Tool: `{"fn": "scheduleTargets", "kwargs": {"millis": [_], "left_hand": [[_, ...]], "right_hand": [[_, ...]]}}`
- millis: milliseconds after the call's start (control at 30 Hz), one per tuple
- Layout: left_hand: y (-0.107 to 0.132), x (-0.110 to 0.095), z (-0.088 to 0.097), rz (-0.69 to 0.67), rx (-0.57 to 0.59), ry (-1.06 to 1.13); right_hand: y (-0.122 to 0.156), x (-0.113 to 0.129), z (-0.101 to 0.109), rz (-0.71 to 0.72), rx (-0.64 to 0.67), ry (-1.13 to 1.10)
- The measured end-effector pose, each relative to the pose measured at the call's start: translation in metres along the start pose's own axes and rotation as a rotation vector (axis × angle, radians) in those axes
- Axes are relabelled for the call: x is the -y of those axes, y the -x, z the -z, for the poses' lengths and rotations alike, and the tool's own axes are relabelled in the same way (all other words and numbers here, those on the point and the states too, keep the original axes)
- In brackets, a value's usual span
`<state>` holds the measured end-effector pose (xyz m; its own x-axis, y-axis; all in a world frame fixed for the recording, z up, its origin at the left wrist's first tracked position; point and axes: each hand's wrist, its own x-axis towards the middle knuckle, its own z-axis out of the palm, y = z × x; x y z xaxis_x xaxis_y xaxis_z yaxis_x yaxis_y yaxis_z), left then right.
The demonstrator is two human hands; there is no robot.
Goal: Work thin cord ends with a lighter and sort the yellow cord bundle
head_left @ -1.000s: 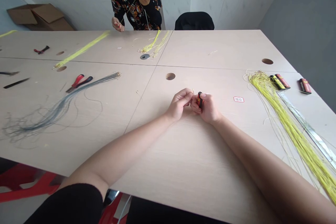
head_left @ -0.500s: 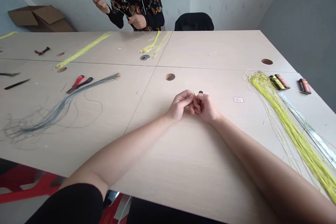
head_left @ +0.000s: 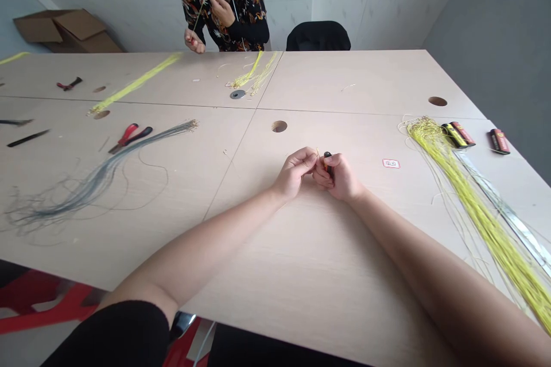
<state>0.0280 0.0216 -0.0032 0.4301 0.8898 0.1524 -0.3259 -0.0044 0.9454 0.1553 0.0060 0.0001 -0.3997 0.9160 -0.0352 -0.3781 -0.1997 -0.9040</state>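
Observation:
Over the middle of the table, my left hand (head_left: pixel 299 169) is closed in a pinch. A tiny yellowish cord end (head_left: pixel 317 151) sticks up from its fingertips. Right beside it, my right hand (head_left: pixel 340 176) is wrapped round a small black object with a rounded top (head_left: pixel 328 156), most of it hidden by the fingers; its kind is unclear. The fingertips of both hands nearly meet. A small white label with a red border (head_left: pixel 391 164) lies to the right of my hands.
On the right lie a yellow cord bundle (head_left: pixel 473 206), a silvery strip (head_left: pixel 512 218) and several battery-like cylinders (head_left: pixel 462 133). Leftward are a grey cord bundle (head_left: pixel 112 163) and red-and-black pliers (head_left: pixel 130 136). A table hole (head_left: pixel 279 126) sits ahead. Across the table, a person (head_left: pixel 247 11) handles a cord.
My hands stay almost in place; the black object has tilted slightly and shows a little lower in my right hand. Across the table, the person's one hand has come down and the other has risen.

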Motion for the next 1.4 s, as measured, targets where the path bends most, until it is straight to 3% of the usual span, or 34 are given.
{"fn": "scheduleTargets", "kwargs": {"millis": [1400], "left_hand": [[-0.0013,-0.0007,-0.0019,0.013,0.038,0.062]], "right_hand": [[0.0028,-0.0013,-0.0016,0.042,-0.063,0.058]]}}
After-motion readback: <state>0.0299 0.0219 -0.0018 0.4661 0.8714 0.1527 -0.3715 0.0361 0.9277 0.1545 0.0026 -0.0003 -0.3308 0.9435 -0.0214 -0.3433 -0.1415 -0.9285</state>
